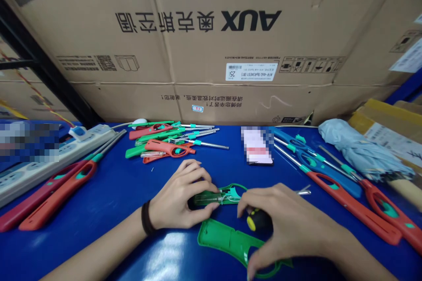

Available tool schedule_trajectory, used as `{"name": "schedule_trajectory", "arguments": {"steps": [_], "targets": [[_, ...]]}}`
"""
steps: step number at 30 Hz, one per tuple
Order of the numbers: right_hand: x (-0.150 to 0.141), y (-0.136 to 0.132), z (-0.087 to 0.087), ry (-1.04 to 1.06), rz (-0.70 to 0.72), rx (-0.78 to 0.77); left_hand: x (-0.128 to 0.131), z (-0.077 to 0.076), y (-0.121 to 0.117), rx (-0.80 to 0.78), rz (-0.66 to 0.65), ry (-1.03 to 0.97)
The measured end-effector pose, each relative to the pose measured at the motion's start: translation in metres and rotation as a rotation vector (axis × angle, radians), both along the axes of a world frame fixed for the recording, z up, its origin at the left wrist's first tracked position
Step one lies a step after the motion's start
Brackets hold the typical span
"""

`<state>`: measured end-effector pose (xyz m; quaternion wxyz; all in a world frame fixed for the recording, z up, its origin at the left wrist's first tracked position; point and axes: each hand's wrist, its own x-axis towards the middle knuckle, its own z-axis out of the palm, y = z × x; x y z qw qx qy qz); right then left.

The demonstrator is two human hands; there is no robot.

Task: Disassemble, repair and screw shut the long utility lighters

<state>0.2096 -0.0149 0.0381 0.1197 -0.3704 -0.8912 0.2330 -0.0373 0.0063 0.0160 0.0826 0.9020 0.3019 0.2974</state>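
Note:
My left hand pinches the open green lighter half, which carries a clear fuel tank, thin wires and a teal trigger. The matching green shell half lies nearer me with its hollow side up. Over that shell's right end arches my right hand, thumb and forefinger apart. A black-and-yellow screwdriver handle sits within its palm; the other fingers and the shaft are hidden. Past the knuckles a metal tip shows.
Several opened red and green lighters lie at the back. Whole lighters rest at left and right. A power strip, a phone and a folded umbrella surround the blue table. A large carton stands behind.

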Motion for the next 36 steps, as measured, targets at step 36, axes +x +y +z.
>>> {"name": "schedule_trajectory", "arguments": {"steps": [36], "targets": [[0.016,0.028,-0.004,0.195,-0.137,0.192,0.002,-0.009,0.002,-0.224,0.131,-0.321]]}}
